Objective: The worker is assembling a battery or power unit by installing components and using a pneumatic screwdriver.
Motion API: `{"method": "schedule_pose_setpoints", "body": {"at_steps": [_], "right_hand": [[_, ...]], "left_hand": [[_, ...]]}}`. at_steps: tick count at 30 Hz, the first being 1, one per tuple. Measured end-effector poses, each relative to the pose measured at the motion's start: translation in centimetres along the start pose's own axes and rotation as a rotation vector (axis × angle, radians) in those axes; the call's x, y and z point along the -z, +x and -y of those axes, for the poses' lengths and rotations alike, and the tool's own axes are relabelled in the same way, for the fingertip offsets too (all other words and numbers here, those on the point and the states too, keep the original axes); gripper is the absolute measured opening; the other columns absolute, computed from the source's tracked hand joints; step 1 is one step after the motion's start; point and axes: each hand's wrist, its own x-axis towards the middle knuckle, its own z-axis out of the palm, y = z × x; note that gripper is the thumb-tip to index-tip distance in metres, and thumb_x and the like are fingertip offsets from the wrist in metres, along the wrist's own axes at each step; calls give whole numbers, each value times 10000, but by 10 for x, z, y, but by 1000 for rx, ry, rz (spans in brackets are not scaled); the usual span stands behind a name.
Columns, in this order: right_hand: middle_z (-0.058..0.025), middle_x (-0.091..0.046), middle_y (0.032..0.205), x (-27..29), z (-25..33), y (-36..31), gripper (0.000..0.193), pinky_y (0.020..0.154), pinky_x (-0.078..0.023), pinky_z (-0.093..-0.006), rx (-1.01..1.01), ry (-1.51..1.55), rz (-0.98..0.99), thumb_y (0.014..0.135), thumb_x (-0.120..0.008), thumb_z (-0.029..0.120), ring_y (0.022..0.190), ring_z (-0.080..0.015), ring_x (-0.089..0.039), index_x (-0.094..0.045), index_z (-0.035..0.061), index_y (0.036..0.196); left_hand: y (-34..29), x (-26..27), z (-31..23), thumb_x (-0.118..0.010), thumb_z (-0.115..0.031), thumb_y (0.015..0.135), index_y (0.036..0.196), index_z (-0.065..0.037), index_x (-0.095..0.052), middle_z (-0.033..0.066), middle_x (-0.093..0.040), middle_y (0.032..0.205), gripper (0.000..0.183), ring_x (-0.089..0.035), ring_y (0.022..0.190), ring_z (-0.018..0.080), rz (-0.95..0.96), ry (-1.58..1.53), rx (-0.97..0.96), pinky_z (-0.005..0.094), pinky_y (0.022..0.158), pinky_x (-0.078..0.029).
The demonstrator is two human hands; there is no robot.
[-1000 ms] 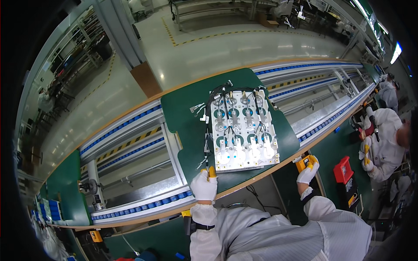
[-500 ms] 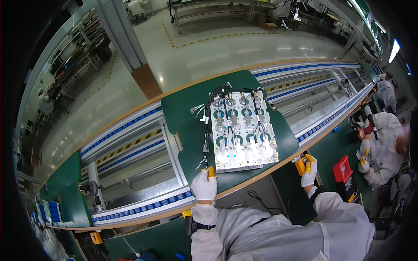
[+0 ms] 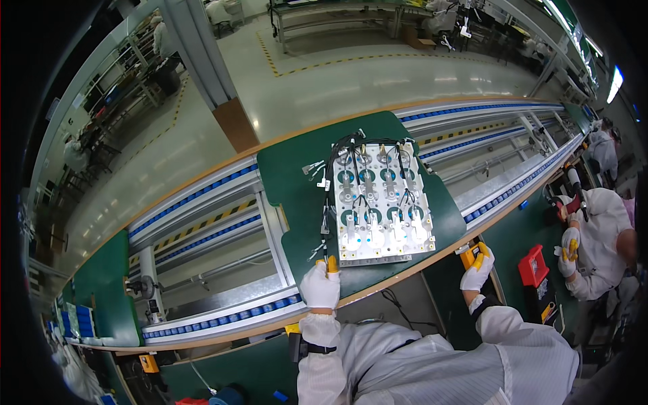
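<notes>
The white, metallic-looking assembly (image 3: 385, 199) lay at the centre of the frame, just above and right of the left hand (image 3: 320, 287) and well apart, to the upper left, from the right hand (image 3: 478, 270). Its flat, squarish face had rows of round cutouts and shiny strips. A thin black cable bundle (image 3: 328, 216) ran down its left edge to the left fingertips, which stood close together; whether they clamped it, I could not tell. At lower right, the right fingers were bent beside a boxy yellow device (image 3: 468, 258), their hold unclear. Both gloves were white fabric with yellow fingertips. Beneath the assembly spread a smooth green board (image 3: 297, 172), flanked by blue roller tracks (image 3: 229, 318).
</notes>
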Motion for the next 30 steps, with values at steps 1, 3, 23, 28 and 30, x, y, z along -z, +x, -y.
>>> {"method": "schedule_pose_setpoints", "body": {"at_steps": [1, 3, 23, 28, 30], "right_hand": [[-136, -536, 1250, 2, 1, -1, 328, 1070, -356, -333, 1, -79, 6, 1050, -308, 163, 1174, -248, -518, -479, 31, 1298], [-135, -540, 1240, 2, 3, 0, 326, 1068, -356, -332, -3, -44, -2, 1049, -310, 161, 1166, -250, -520, -488, 30, 1289], [-139, -536, 1250, 0, -17, 0, 337, 1078, -342, -341, 48, 130, -19, 1047, -306, 194, 1188, -248, -508, -463, 21, 1291], [-139, -532, 1255, 0, -17, 1, 325, 1076, -343, -341, 49, 117, -13, 1046, -310, 178, 1172, -249, -511, -463, 24, 1287], [-140, -534, 1256, 2, -12, 0, 323, 1075, -344, -340, 50, 103, -1, 1046, -312, 175, 1171, -249, -511, -464, 23, 1288]], "left_hand": [[0, 0, -1, -623, -336, 929, 681, -51, -578, 171, -579, 619, 380, -594, 598, 389, -2, 1, -5, 488, 560, -448], [0, -1, -2, -621, -337, 931, 687, -49, -585, 172, -579, 619, 380, -594, 597, 389, 1, -2, 2, 488, 560, -449], [1, 0, -4, -607, -365, 932, 729, -58, -628, 174, -603, 634, 369, -610, 616, 390, 16, 53, 34, 495, 566, -460], [2, 0, -4, -600, -378, 935, 759, -61, -649, 176, -615, 650, 365, -620, 634, 392, 21, 62, 34, 502, 584, -470], [2, 2, -5, -597, -376, 934, 766, -64, -649, 174, -619, 651, 358, -622, 635, 393, 20, 68, 35, 506, 588, -471]]}}
